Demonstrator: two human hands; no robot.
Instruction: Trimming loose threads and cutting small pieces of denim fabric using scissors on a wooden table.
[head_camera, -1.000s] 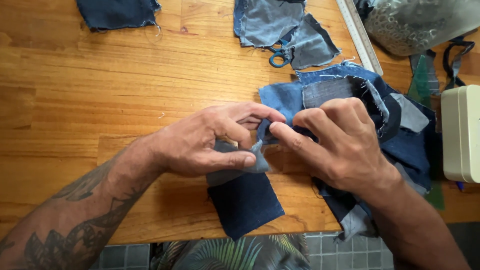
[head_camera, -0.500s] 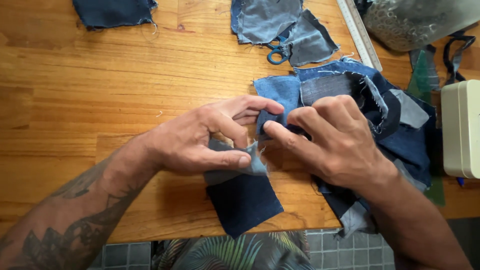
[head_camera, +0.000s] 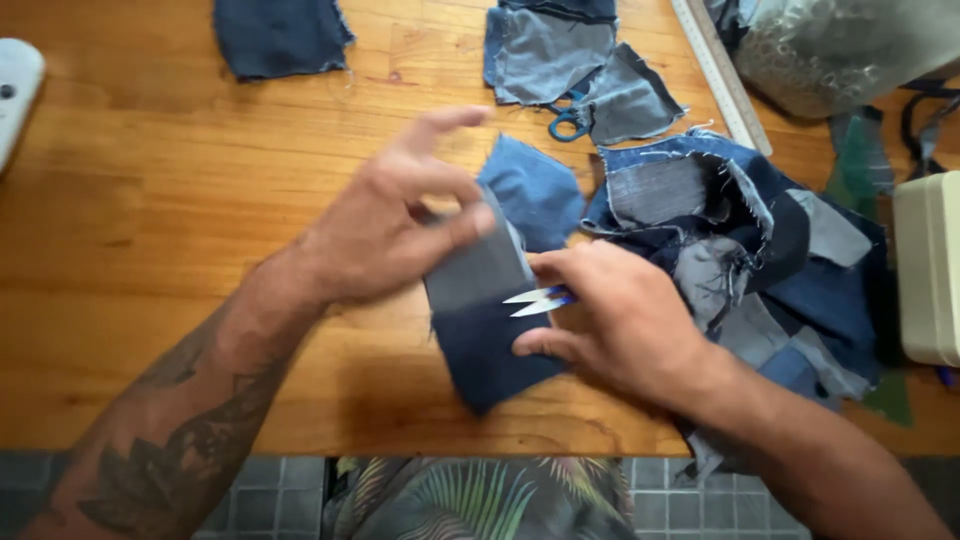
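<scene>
Head view: left hand (head_camera: 385, 235) now lifted, fingers loosely pinching the joined denim patches (head_camera: 495, 300) mid-counter (head_camera: 150, 230); right hand (head_camera: 615, 320) newly grips thread snips (head_camera: 538, 300) there, seam apparently ready for trimming.

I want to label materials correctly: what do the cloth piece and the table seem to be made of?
Cloth piece: probably denim, matte dark blue and grey, with frayed edges. Table: apparently wood, warm orange-brown with visible grain and a slight sheen.

Left hand (head_camera: 400, 225) raised, fingers spread; right hand (head_camera: 615, 320) low, fingers curled.
</scene>
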